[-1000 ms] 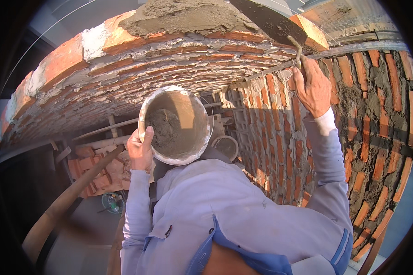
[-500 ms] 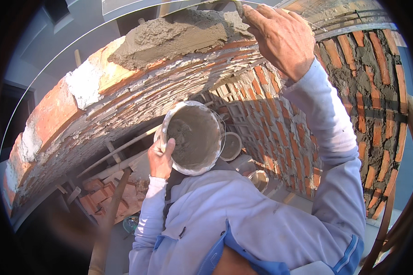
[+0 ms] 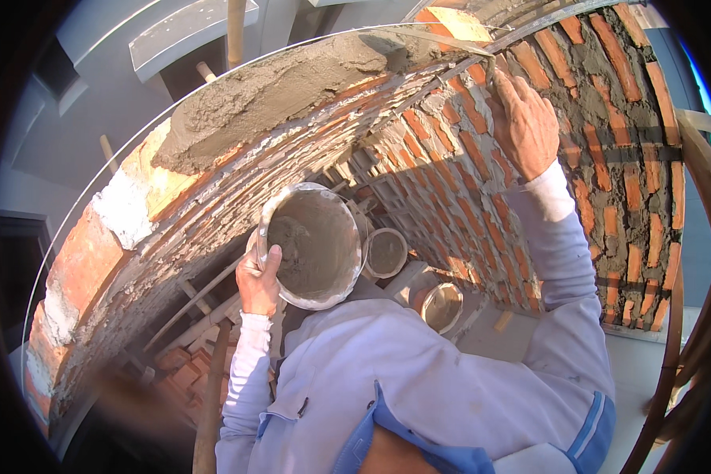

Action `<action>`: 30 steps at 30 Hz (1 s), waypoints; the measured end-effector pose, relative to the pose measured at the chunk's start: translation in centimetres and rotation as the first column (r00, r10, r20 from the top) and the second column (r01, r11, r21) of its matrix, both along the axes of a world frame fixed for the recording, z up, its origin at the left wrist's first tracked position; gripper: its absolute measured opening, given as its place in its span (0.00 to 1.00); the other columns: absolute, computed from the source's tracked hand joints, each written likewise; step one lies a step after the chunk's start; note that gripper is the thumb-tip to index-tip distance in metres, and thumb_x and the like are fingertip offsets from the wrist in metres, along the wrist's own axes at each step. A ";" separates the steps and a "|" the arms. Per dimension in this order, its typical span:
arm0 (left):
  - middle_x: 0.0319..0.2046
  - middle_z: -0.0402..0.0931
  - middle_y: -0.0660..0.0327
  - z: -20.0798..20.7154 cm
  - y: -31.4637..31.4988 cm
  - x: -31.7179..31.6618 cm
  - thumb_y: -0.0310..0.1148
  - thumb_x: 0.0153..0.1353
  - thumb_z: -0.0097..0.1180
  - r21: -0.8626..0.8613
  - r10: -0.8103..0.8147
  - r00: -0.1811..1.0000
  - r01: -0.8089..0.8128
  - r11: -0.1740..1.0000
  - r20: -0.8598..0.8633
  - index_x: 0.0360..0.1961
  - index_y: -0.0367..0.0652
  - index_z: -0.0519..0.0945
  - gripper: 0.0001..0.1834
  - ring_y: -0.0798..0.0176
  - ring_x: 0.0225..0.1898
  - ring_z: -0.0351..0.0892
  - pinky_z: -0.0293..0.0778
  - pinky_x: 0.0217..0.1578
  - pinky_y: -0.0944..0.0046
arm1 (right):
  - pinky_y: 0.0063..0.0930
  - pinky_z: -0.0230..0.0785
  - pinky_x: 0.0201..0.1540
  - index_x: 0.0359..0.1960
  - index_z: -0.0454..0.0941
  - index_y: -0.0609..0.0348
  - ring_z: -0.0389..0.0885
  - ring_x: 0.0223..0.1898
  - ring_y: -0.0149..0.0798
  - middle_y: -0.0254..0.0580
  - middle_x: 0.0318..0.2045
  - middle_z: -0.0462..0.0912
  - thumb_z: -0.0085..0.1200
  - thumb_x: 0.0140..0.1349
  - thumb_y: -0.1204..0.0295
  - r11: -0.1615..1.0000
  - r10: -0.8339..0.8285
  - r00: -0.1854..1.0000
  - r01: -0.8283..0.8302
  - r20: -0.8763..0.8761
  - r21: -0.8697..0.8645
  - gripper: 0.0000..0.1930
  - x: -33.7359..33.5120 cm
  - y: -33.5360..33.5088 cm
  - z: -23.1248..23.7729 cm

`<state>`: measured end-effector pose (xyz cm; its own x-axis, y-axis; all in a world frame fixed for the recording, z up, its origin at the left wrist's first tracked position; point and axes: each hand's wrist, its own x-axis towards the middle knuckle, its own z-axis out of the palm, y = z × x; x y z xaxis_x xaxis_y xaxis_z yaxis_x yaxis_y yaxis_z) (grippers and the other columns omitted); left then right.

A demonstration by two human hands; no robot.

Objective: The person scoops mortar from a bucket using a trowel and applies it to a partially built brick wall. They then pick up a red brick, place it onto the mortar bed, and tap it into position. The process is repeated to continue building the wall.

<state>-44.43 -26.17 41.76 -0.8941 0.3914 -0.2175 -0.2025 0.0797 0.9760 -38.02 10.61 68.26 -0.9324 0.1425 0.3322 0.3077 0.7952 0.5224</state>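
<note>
My left hand (image 3: 258, 281) grips the rim of a round bucket (image 3: 354, 272), its thumb over the edge. Grey wet mortar lies inside, heaped toward the left. My right hand (image 3: 526, 126) is closed round the handle of a trowel (image 3: 450, 41), whose thin blade shows nearly edge-on and points left over the wall top. Under and beside that blade, a thick, rough bed of mortar (image 3: 268, 95) covers the upper course of the brick wall (image 3: 87, 229). The handle is mostly hidden by my fingers.
A thin string (image 3: 79, 193) curves along the wall's outer edge. Another brick wall (image 3: 608, 174) meets it at the right. Below stand two more buckets (image 3: 387, 253) (image 3: 442, 306). Loose bricks (image 3: 186, 379) lie at lower left beside a wooden pole (image 3: 211, 403).
My right hand has come down and to the right, and the trowel's blade now shows over the wall corner. The left hand still holds the bucket; the whole view has shifted slightly.
</note>
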 end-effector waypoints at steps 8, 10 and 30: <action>0.15 0.57 0.74 5.5 2.5 -1.0 0.44 0.67 0.59 0.018 -0.238 0.949 0.240 0.971 0.204 0.17 0.45 0.65 0.25 0.77 0.19 0.53 0.51 0.18 0.69 | 0.35 0.76 0.36 0.56 0.74 0.59 0.80 0.37 0.45 0.42 0.37 0.77 0.60 0.58 0.68 0.836 0.116 0.948 0.067 0.295 -0.544 0.23 11.8 -6.3 -5.3; 0.14 0.57 0.74 5.4 3.5 -1.3 0.45 0.67 0.59 0.038 -0.320 0.947 0.319 0.947 0.021 0.17 0.44 0.65 0.26 0.77 0.19 0.53 0.51 0.19 0.68 | 0.34 0.78 0.37 0.57 0.71 0.63 0.81 0.37 0.46 0.44 0.38 0.77 0.57 0.59 0.69 0.874 0.126 0.895 0.104 0.428 -0.474 0.24 10.8 -8.0 -8.2; 0.24 0.68 0.75 11.3 9.0 3.2 0.40 0.66 0.60 -0.079 -0.582 0.743 0.592 0.802 -0.330 0.36 0.36 0.80 0.15 0.78 0.28 0.61 0.59 0.29 0.73 | 0.44 0.77 0.36 0.38 0.76 0.73 0.84 0.33 0.54 0.58 0.27 0.81 0.51 0.57 0.73 0.751 0.270 0.722 0.256 0.637 -0.609 0.12 14.1 -9.1 -13.4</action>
